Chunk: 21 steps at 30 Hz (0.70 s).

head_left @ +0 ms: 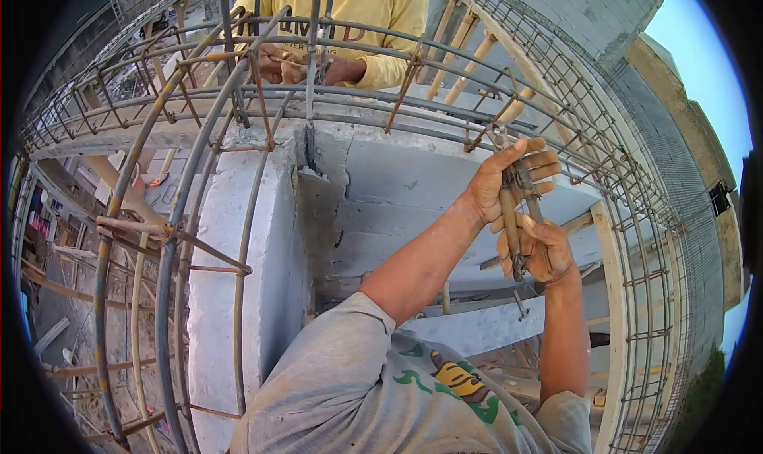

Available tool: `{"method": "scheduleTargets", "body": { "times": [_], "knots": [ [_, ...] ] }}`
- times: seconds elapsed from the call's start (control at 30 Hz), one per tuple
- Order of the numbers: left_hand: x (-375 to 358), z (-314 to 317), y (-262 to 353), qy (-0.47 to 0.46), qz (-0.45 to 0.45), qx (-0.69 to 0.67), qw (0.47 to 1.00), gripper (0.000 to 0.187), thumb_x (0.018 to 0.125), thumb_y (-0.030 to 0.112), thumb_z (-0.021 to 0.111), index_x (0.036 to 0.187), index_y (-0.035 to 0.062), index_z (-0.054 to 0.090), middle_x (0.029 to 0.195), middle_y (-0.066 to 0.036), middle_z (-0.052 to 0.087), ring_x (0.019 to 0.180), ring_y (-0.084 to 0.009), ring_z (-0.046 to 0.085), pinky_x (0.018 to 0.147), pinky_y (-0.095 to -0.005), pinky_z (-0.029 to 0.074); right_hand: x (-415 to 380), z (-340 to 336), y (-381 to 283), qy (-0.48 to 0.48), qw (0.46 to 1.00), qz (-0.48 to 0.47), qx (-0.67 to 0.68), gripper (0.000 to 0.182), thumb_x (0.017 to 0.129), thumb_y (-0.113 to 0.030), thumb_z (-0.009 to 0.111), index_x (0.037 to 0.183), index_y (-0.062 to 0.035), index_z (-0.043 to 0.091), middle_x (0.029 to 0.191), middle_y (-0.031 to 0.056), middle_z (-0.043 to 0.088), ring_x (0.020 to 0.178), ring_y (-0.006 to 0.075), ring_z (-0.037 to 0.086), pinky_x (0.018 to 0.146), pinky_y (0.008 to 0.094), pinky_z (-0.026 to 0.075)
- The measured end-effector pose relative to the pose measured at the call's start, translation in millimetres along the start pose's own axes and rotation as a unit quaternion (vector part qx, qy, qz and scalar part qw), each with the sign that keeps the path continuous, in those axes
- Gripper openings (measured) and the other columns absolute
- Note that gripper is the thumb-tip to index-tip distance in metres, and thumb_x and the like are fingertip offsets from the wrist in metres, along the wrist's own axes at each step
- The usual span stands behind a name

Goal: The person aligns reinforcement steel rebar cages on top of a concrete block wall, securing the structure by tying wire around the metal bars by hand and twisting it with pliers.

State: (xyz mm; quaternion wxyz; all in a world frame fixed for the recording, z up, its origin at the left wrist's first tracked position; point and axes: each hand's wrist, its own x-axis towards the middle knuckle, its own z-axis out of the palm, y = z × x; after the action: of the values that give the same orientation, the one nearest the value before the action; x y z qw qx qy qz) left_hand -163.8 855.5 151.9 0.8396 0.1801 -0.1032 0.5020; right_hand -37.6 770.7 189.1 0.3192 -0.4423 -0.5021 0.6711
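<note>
Grey printed shirt [318, 382] noted at bottom centre. Right of centre, I have my right grip [548, 251] closed around the lower handles of metal pincers [509, 212]; my left grip [491, 182], just above, is curled around them nearer the head. The pincers' head points up beside a rebar cage [408, 88] spanning the upper frame. Beyond it, top centre, I record a co-worker in a yellow shirt [389, 25].

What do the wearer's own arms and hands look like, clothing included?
The left hand and right hand are bare; no gloves or watch show. The short sleeves are grey, and the grey T-shirt carries a green-and-yellow print.
</note>
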Motion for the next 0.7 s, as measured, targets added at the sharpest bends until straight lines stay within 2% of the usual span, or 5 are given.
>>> {"method": "scheduleTargets", "body": {
  "times": [0.07,0.13,0.3,0.53,0.7],
  "knots": [
    [12,-24,-5,-0.068,-0.017,-0.039,0.997,0.032,0.094,0.045,0.057,0.099,0.0126,0.060,0.077,-0.002,0.059,0.075,-0.0176,0.060,0.073,-0.0383,0.054,-3,-3,-1,0.015,1.000,0.011,-0.024,0.048,0.093,-0.043,0.057,0.100,0.0045,0.059,0.077,0.0192,0.067,0.059,0.0261,0.067,0.054,0.0355,0.054],
    [10,-14,-6,-0.042,-0.019,-0.062,0.997,0.034,0.097,0.043,0.053,0.077,0.0148,0.054,0.060,0.004,0.048,0.062,-0.0149,0.053,0.069,-0.0350,0.051,-17,1,-13,0.165,0.934,-0.013,-0.316,0.056,0.090,-0.050,0.059,0.099,0.0053,0.060,0.073,0.0202,0.066,0.057,0.0285,0.066,0.054,0.0360,0.054],
    [20,9,-18,0.052,0.055,-0.041,0.996,0.038,0.098,0.046,0.050,0.076,0.0151,0.049,0.060,0.003,0.044,0.060,-0.0146,0.049,0.069,-0.0355,0.047,-45,53,-16,0.353,0.496,-0.183,-0.772,0.073,0.072,-0.043,0.080,0.116,0.0071,0.051,0.104,0.0229,0.061,0.093,0.0324,0.064,0.077,0.0405,0.053],
    [17,21,-20,0.204,0.050,0.117,0.971,0.038,0.096,0.046,0.054,0.076,0.0143,0.047,0.062,0.004,0.042,0.059,-0.0143,0.047,0.062,-0.0347,0.046,-11,26,14,0.382,0.550,-0.093,-0.737,0.045,0.082,-0.019,0.071,0.113,0.0071,0.051,0.099,0.0235,0.061,0.081,0.0357,0.064,0.066,0.0417,0.053],
    [1,-13,-16,0.121,0.084,0.195,0.970,0.051,0.090,0.059,0.054,0.100,0.0092,0.056,0.088,-0.004,0.056,0.086,-0.0171,0.057,0.076,-0.0389,0.051,-20,11,-23,0.206,0.892,0.050,-0.400,0.037,0.091,-0.030,0.063,0.100,0.0054,0.056,0.074,0.0145,0.064,0.057,0.0258,0.065,0.054,0.0365,0.053]
  ]
}}
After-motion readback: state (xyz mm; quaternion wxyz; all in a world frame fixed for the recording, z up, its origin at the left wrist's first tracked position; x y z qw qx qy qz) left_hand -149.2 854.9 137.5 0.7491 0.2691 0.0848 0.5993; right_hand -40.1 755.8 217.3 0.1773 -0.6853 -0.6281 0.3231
